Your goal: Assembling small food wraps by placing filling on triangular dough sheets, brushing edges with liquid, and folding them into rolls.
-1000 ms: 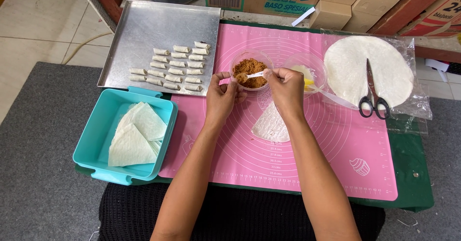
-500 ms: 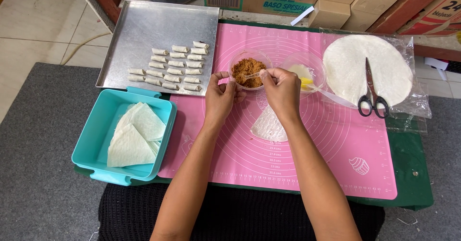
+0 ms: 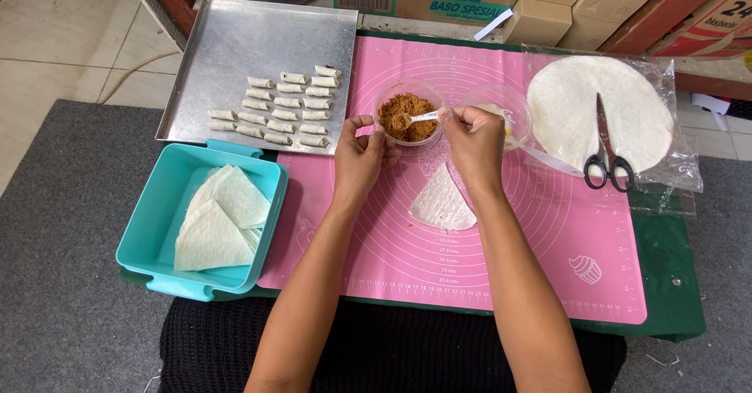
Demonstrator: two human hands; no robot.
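Pinching a small white spoon (image 3: 417,116) w/ thumb & fingertips, the right hand (image 3: 475,138) dips its tip into the brown crumbly filling in a clear round bowl (image 3: 407,113) at the top of the pink mat (image 3: 548,236). Left hand (image 3: 360,156) curls loosely vs. the bowl's near-left side, fingers touching its wall. Wedge-shaped wrapper (image 3: 442,202) lies flat on the mat just below both hands; steel tray (image 3: 235,48) w/ rolled pieces sits top left, teal box (image 3: 157,220) of cut wrappers lower left, scissors (image 3: 605,154) on round sheets at right.
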